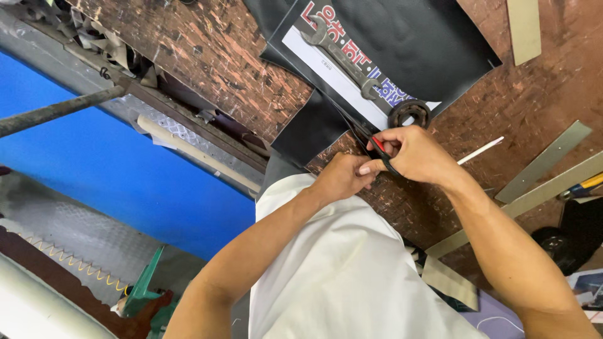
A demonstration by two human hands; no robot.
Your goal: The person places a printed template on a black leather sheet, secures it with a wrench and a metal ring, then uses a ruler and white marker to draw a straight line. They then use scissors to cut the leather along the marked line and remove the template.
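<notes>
Scarred brown wooden workbench [220, 50], bare toward its far edge; black flexible sheet [314, 129] lying on it under a grey steel spanner [342, 59]; right hand [414, 154] closed around red-handled scissors [380, 147] at the sheet's edge; left hand [342, 179] pinching that edge.

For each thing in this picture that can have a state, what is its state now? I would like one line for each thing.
Scissors: held in the right hand, blades at the sheet's edge; open or closed cannot be told.
Black sheet: lying flat on the workbench, held by the left hand.
Wrench: lying flat on the black sheet, untouched.
Dark ring: resting on the sheet, untouched.
White rod: lying on the workbench, untouched.
Metal strips: lying flat, untouched.
</notes>
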